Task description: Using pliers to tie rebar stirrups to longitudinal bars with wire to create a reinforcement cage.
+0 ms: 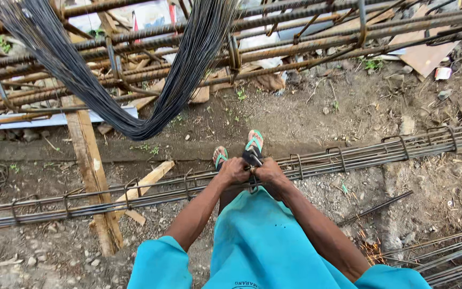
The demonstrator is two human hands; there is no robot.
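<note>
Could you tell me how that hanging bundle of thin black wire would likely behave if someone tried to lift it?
The bundle of thin black wire sags in a deep loop from the rusty rebar stack, so it is probably floppy rather than stiff. It holds very many strands, so it likely weighs a lot for its bulk. The loose strands fan apart higher up, so they may splay and snag when moved.

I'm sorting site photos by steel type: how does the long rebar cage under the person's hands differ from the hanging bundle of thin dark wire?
The long grey rebar cage lies low and straight across the gravel ground; the hanging bundle of thin dark wire droops in a U from the rusty rebar rack. The cage has a few thick bars ringed by stirrups; the bundle is many fine strands. The left hand and right hand meet at the cage; the bundle hangs untouched. Both look like steel.
</note>
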